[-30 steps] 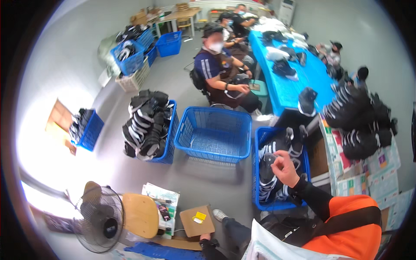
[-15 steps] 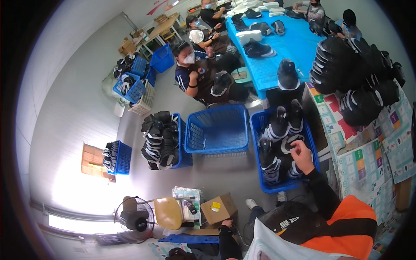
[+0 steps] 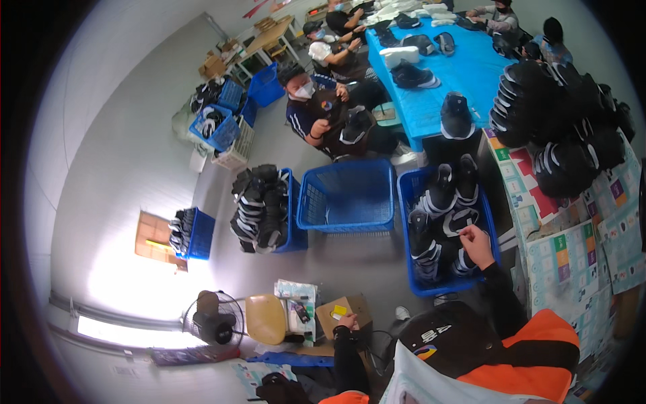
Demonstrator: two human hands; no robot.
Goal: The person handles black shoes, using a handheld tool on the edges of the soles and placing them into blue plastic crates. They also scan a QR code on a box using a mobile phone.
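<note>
My right hand (image 3: 478,247) is over a blue basket (image 3: 422,291) at the right, its thumb and fingertips pinched together. A small pale bit shows at the fingertips, too small to name. Below it, stacked black caps (image 3: 441,187) with pale brims fill the basket. One cap (image 3: 461,221) just past my fingers has its pale-edged opening turned up. My left hand (image 3: 348,322) is at a cardboard box (image 3: 361,311), beside a yellow patch (image 3: 338,312) on it. Its fingers are too small to make out clearly.
A blue basket (image 3: 346,227) stands left of mine, and another heaped with caps (image 3: 259,209) beyond it. High cap stacks (image 3: 525,101) stand at the right. Co-workers sit along a blue-covered table (image 3: 464,67). A fan (image 3: 214,320) and yellow chair (image 3: 266,320) are lower left.
My left hand has moved forward onto the cardboard box. My right hand stays over the basket, its fingers now closer to the upturned cap. The whole view has shifted slightly.
</note>
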